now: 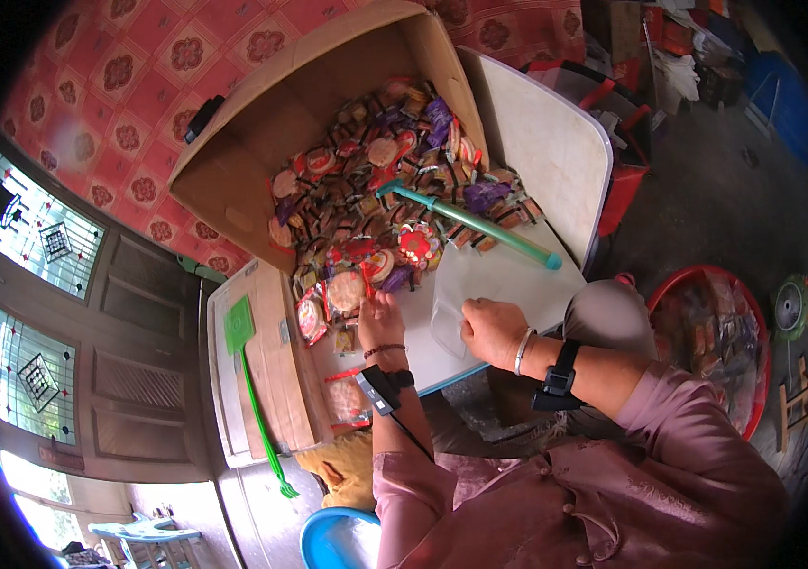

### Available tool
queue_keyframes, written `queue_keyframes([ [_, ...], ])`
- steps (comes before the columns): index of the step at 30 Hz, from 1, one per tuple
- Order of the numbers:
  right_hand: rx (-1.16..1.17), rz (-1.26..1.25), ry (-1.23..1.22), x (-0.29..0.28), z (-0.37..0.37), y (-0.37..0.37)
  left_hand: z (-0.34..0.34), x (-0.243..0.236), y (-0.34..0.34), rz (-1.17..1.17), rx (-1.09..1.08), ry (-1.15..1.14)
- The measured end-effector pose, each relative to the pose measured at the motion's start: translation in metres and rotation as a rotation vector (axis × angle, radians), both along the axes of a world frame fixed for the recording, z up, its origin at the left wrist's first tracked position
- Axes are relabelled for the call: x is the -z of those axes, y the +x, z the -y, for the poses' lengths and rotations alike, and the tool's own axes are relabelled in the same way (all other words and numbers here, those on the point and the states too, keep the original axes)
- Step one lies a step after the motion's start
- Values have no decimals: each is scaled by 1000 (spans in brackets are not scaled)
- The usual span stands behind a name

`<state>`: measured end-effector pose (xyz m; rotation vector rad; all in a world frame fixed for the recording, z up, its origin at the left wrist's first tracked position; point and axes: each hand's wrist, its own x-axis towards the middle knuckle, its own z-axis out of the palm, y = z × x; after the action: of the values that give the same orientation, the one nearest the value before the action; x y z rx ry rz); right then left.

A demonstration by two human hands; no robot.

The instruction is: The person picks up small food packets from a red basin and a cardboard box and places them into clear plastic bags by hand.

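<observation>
My left hand (pixel 382 325) is at the near edge of a heap of small wrapped snacks (pixel 366 209). Its fingers are bent together against the packets, and what they grip is hidden. Just left of them lies a round pale cracker in a clear and red wrapper (pixel 345 291). To the right, my right hand (pixel 496 332) is closed on the edge of a clear plastic bag (pixel 449 299), which hangs over the white tabletop (pixel 556 275). A teal stick with a short crosspiece (pixel 485 226) lies across the heap beyond both hands.
A big cardboard box (pixel 233 152) lies on its side, snacks spilling from its mouth. A green fly swatter (pixel 239 327) rests on a carton (pixel 271 379) at left. At right stand a white board (pixel 556 142) and a red tub of packets (pixel 762 351). A blue basin (pixel 314 545) sits below.
</observation>
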<state>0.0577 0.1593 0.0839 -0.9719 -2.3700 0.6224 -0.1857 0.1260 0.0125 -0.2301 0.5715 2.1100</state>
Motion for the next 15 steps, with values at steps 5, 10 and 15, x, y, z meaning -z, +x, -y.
queue_keyframes([
  [5,-30,-40,5,0,0,1,8,-8,10,-157,-47,-52],
  [10,-45,-26,-25,-3,0,1,38,-26,41,-468,-76,-122],
  [15,-98,21,-86,-7,0,3,74,-49,62,-721,0,-59],
])
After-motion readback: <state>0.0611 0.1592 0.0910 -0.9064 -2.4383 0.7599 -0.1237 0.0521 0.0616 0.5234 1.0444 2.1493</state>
